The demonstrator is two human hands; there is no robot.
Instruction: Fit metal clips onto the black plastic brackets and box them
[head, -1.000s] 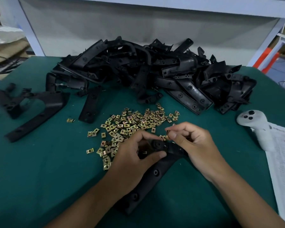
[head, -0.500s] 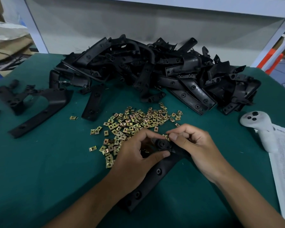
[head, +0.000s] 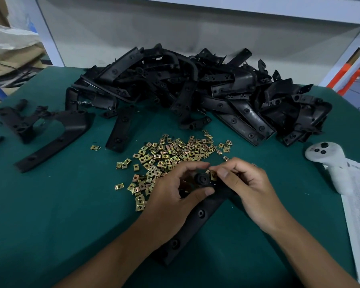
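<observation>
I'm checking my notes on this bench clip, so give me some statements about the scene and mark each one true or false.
1. The left hand holds a black bracket. True.
2. The right hand pinches a metal clip at the bracket's end. True.
3. The loose clips sit in a box. False: they lie scattered on the green table.
4. The white controller lies left of the hands. False: it lies to their right.
</observation>
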